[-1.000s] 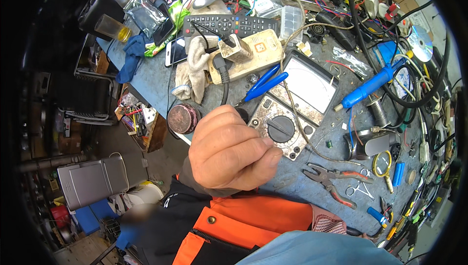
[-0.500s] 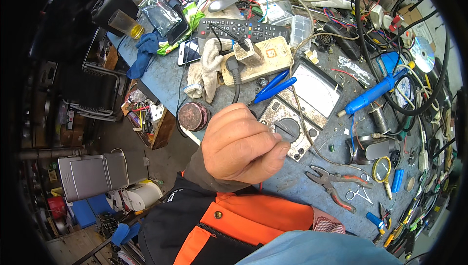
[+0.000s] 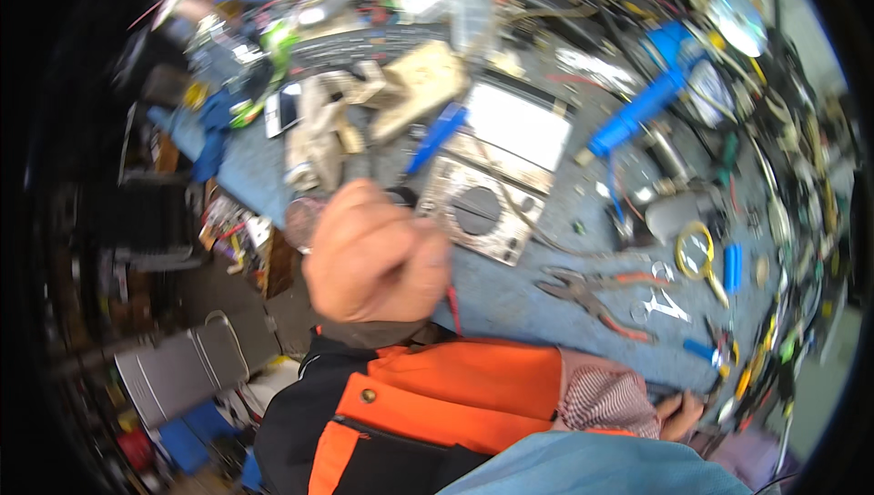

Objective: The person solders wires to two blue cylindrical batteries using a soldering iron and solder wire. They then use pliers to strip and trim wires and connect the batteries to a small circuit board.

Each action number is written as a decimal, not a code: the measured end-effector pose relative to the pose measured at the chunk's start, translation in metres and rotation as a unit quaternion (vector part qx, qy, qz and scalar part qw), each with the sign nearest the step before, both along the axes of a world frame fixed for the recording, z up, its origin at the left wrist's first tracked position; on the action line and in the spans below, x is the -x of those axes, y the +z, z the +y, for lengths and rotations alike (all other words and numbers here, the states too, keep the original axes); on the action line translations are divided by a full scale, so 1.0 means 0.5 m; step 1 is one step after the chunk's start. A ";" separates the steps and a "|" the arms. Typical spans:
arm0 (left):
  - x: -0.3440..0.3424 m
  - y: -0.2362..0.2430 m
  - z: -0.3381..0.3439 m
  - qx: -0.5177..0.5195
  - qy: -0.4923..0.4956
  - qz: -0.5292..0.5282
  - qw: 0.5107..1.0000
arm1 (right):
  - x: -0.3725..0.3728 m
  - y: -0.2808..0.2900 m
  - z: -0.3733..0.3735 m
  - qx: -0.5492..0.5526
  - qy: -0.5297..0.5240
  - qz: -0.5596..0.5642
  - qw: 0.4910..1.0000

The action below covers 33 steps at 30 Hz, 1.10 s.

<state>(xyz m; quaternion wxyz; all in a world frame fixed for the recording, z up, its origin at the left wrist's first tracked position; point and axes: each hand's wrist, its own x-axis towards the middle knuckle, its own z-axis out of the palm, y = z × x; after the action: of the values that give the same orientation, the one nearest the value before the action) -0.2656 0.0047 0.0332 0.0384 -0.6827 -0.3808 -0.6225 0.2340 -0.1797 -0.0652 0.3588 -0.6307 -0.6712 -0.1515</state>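
My left hand (image 3: 376, 258) is closed, its contents hidden, over the bench beside a rusty round tin (image 3: 302, 220). Just right of it lies a speckled analogue meter (image 3: 485, 199) with a dial, a blue-handled tool (image 3: 435, 138) at its upper left. A red lead (image 3: 452, 308) shows beside my wrist. My right hand (image 3: 680, 413) is at the bench's lower right edge, partly behind my sleeve, its grip blurred. Red-handled pliers (image 3: 592, 299), small scissors (image 3: 663, 306) and a yellow magnifier (image 3: 695, 254) lie between my hands.
The crowded bench (image 3: 519, 304) holds a stained power strip (image 3: 421, 81), a glove (image 3: 309, 140), a blue cylindrical tool (image 3: 637, 108) and tangled cables along the back and right. At lower left, a grey case (image 3: 164, 372) and a wooden box (image 3: 278, 267) with oddments stand off the bench.
The view has shifted and blurred. My left hand has moved slightly left and turned, still closed. My right hand has appeared at the lower right.
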 end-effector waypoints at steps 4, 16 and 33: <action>-0.013 -0.021 0.017 -0.042 -0.028 -0.039 0.998 | 0.051 0.053 0.007 0.051 0.010 0.005 0.999; -0.012 -0.033 0.033 -0.059 -0.021 -0.050 0.997 | 0.050 0.044 -0.011 0.064 -0.004 0.016 0.998; -0.008 -0.027 0.036 -0.060 -0.011 -0.049 0.997 | 0.062 0.060 0.005 0.030 -0.003 0.015 0.999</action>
<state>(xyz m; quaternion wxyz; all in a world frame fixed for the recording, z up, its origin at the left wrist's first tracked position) -0.2618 0.0226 0.0198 0.0535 -0.6516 -0.3370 -0.6775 0.2029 -0.1770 -0.0350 0.3488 -0.6455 -0.6682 -0.1231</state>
